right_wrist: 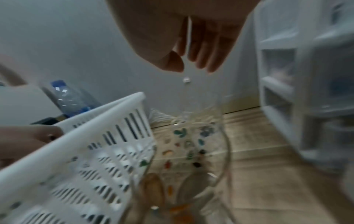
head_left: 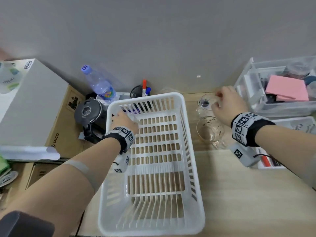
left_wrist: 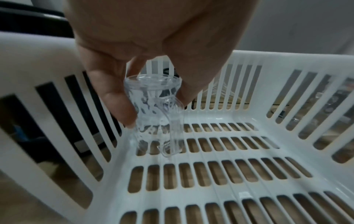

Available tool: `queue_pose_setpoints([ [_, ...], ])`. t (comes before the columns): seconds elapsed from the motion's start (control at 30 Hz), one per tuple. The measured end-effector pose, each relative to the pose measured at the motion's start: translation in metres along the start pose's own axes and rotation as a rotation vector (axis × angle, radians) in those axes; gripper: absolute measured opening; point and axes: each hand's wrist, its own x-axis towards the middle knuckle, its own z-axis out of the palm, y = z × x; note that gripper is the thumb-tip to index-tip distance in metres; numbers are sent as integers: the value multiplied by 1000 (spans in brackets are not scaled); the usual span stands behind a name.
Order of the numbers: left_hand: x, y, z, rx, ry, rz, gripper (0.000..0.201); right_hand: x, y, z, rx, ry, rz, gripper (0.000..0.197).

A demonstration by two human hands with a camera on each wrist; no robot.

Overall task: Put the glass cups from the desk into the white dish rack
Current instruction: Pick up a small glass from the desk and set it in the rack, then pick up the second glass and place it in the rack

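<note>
The left hand (left_wrist: 153, 45) pinches a small handled glass cup (left_wrist: 153, 112), upside down, in the white dish rack's (head_left: 188, 134) far left corner. The right hand (head_left: 227, 103), fingers loosely curled, reaches a glass cup (head_left: 205, 101) on the tabletop (head_left: 248, 194); its grip cannot be judged.

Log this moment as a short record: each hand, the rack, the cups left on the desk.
left hand: holds a small glass cup with a handle, upside down, in the far left corner of the dish rack
right hand: over the far glass cup on the desk; grip unclear
near cup: on the desk right of the rack, untouched
rack contents: only the held cup
</note>
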Motion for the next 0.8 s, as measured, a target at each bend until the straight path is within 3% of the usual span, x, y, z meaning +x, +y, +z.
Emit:
queue_pose_setpoints([
  [0.2,-3,-3,-3,50,1,19,83,23,17,6,-130,-156,245,81],
  [0.3,-10,-7,-7,64,31,37,73,34,3,22,-131,-251,321,100],
  [0.43,-22,-12,-14,30,85,119,53,44,-15,39,-176,-362,357,94],
  [0.57,-27,-16,-17,-19,79,198,51,50,-13,37,-168,-368,353,73],
  [0.63,-27,-14,-21,-112,69,224,47,49,-14,23,-93,-299,355,69],
  [0.73,-27,6,-34,-320,24,228,42,50,-16,-11,103,-67,305,68],
  [0.8,-31,30,-49,-505,-63,226,44,52,-20,-35,449,64,264,64],
])
